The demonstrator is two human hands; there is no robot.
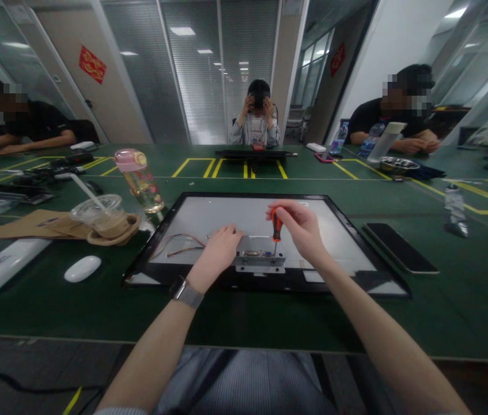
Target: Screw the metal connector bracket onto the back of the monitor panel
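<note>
A black-framed display panel (166,225) lies back side up on the green table in front of me. Near its front edge stands a metal bracket (261,268) with connector ports. My right hand (302,227) grips a red-and-black screwdriver (276,225), held upright with its shaft tip at the right part of the bracket. My left hand (222,248) is on the left end of the bracket, its fingers bent around it and partly hidden. Thin cables (183,245) lie on the panel just left of that hand.
Left of the panel are a pink-lidded bottle (133,178), a plastic cup (103,213) in a carrier, a white mouse (82,268) and a white device (6,265). A black phone (399,248) lies to the right. Several people sit around the table.
</note>
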